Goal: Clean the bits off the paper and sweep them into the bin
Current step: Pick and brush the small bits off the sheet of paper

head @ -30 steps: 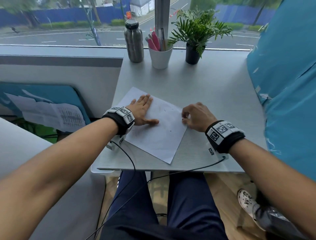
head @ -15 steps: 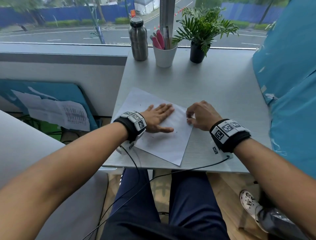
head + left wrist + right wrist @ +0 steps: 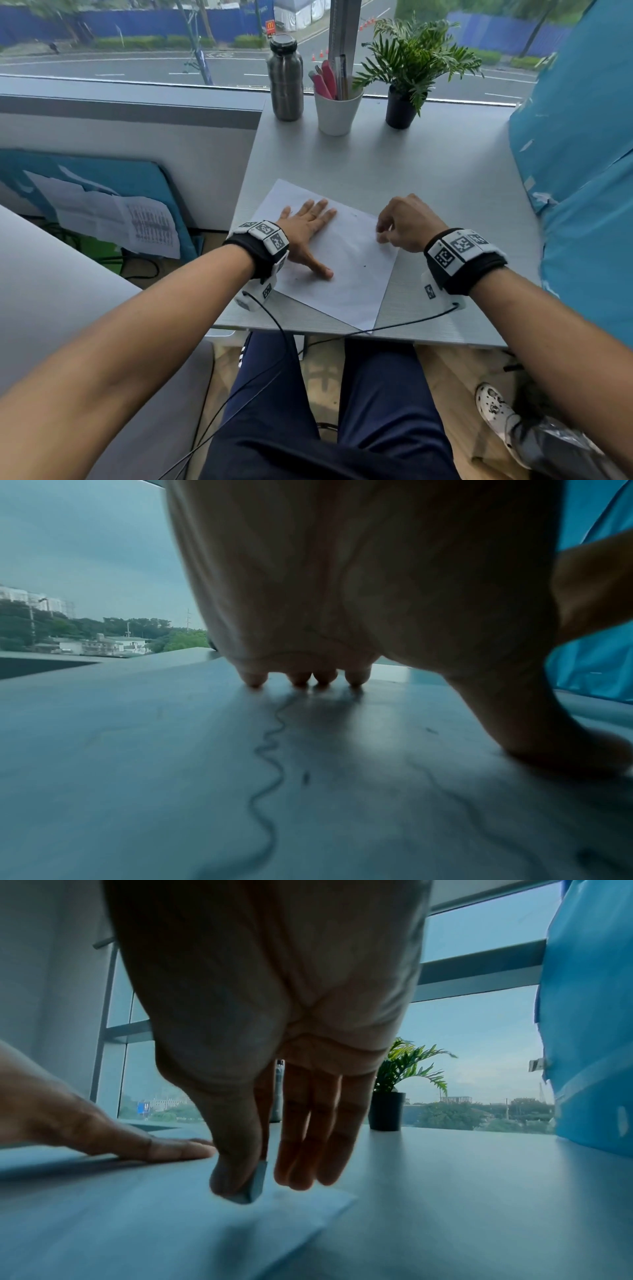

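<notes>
Right now my left hand [image 3: 308, 229] lies flat, fingers straight, pinning the paper [image 3: 346, 274] on the grey table [image 3: 428, 178], while my right hand [image 3: 404, 224] pinches a small eraser [image 3: 255, 1184] at the sheet's right edge. Dark bits [image 3: 365, 266] lie between both hands, nearer the right. A window runs beyond; no bin shows.

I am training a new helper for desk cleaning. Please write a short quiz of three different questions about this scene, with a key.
1. True or false: the left hand lies flat on the paper.
2. The right hand pinches: A) a pen B) a small eraser C) nothing.
3. Fill in: the pens stand in a white ____.

Key: 1 true; 2 B; 3 cup.
</notes>
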Demonstrator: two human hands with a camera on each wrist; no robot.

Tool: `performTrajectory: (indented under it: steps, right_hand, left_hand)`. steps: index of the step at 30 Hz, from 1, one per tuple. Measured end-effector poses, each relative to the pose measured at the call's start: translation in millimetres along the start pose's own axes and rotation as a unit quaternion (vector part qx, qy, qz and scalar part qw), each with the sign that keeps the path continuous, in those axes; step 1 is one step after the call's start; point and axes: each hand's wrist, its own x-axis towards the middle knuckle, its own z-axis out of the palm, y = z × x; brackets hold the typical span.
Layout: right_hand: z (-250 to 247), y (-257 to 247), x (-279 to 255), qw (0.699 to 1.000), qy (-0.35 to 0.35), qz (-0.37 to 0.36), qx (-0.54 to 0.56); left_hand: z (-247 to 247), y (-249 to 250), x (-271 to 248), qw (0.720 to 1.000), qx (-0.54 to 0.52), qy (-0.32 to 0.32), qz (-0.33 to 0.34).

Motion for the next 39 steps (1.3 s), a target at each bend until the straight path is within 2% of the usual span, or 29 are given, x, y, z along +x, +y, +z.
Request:
performTrajectory:
  steps: [4,7,11,15,18,21,22,25,26,29,30,33,37,39]
  right_hand:
    - [5.5,-33.6,22.9,0.997,0.025,-0.027,0.073]
    - [12.0,-45.3,43.1,0.996,0.025,-0.014,0.083]
    - [17.8,-48.3,53.9,0.993,0.066,0.022,0.097]
    - [22.6,-44.4,49.2,0.995,0.022,-0.011,0.101]
    - [19.1,-35.2,52.6,0.989,0.067,0.02,0.13]
    - [23.2,-47.8,45.1,0.993,-0.014,-0.051,0.101]
    - [23.2,-48.6,45.8,0.994,-0.02,-0.056,0.096]
    - [19.2,-38.1,53.2,0.992,0.053,0.002,0.116]
    - [19.7,-39.3,52.2,0.992,0.056,-0.001,0.113]
    - [23.6,-51.4,40.3,0.994,-0.026,-0.068,0.076]
    - [21.5,-49.4,41.5,0.995,-0.026,-0.058,0.072]
    - [14.2,-38.3,50.2,0.994,0.046,-0.003,0.095]
    - [20.1,-55.1,39.4,0.995,-0.042,-0.076,0.051]
    - [14.8,-43.4,45.4,0.997,-0.004,-0.036,0.07]
  left_hand:
    - [-4.8,4.5,1.4,1.0,0.002,-0.018,-0.021]
    - [-5.7,6.4,0.2,0.999,0.013,-0.02,-0.024]
    - [-5.5,5.5,-1.0,1.0,0.008,-0.013,-0.019]
    - [-4.1,4.1,0.4,1.0,0.006,-0.012,-0.019]
    - [-4.8,5.5,0.0,1.0,0.007,-0.013,-0.022]
    - [-5.0,6.5,-0.8,0.999,0.005,-0.016,-0.028]
    - [-5.2,6.0,-0.2,0.999,0.003,-0.016,-0.029]
    - [-4.5,6.8,1.1,0.999,0.001,-0.013,-0.031]
    - [-4.5,7.3,0.4,0.999,0.002,-0.013,-0.033]
    - [-4.6,7.6,-0.8,0.999,0.001,-0.015,-0.037]
    - [-5.2,7.7,-0.7,0.999,0.003,-0.015,-0.037]
    - [-5.7,9.3,0.4,0.999,0.004,-0.013,-0.039]
    - [-5.3,8.7,-1.1,0.999,0.009,-0.019,-0.041]
    - [-5.7,9.3,-0.3,0.999,0.008,-0.02,-0.039]
